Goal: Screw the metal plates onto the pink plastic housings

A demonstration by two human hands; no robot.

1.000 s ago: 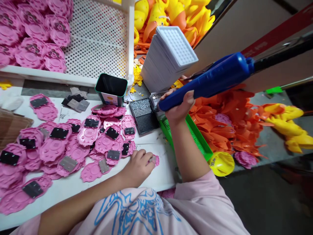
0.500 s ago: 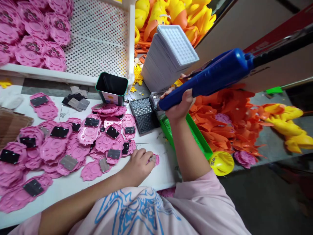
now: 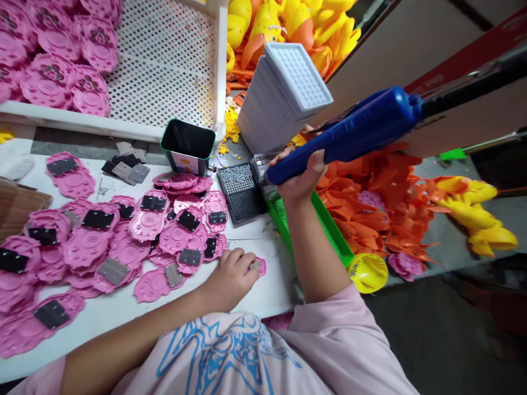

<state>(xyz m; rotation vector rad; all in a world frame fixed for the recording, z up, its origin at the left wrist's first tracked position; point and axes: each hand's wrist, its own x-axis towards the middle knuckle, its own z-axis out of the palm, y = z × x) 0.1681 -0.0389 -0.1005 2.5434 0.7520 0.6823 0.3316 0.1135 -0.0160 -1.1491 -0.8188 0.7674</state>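
Observation:
My right hand [image 3: 302,178] is wrapped round a blue electric screwdriver [image 3: 349,129] with a black cord. Its front end is over a small metal-topped block [image 3: 260,163] beside the black perforated screw tray [image 3: 242,195]; the bit is hidden. On the white tabletop, my left hand [image 3: 233,277] is closed over a pink plastic part [image 3: 262,266] with a grey plate on it, mostly covered by the fingers. Just left of that hand lies a heap of pink plastic parts [image 3: 150,219], many bearing black or grey hinged plates.
A green tray [image 3: 348,255] sits under my right forearm. Behind the screw tray rise stacked white trays [image 3: 298,77] and a black bin [image 3: 187,159]. A white crate [image 3: 164,66] holds more pink parts. Orange pieces [image 3: 370,203] and a yellow cup [image 3: 368,272] lie to the right.
The view has shifted slightly, so the surroundings appear a little further left. Both hands keep their hold, and the screwdriver stays at the block beside the screw tray.

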